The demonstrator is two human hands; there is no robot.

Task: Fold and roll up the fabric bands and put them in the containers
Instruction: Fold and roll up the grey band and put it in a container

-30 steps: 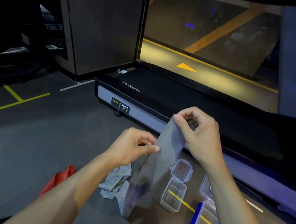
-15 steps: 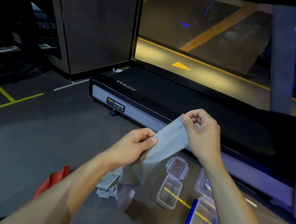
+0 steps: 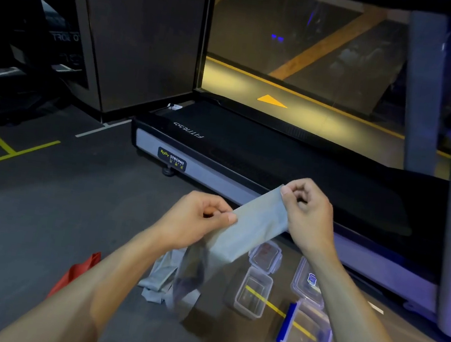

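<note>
Between both pinching hands (image 3: 194,221) (image 3: 309,210), grey band (image 3: 254,226).

The grey band (image 3: 251,226) is looking like thin, matt, smooth cloth. The containers (image 3: 253,296) are showing clear, glossy plastic. The floor (image 3: 40,218) is appearing matt and slightly rough.

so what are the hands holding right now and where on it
Both hold one grey fabric band: right hand pinches its upper end, left hand pinches its edge lower down.
</note>
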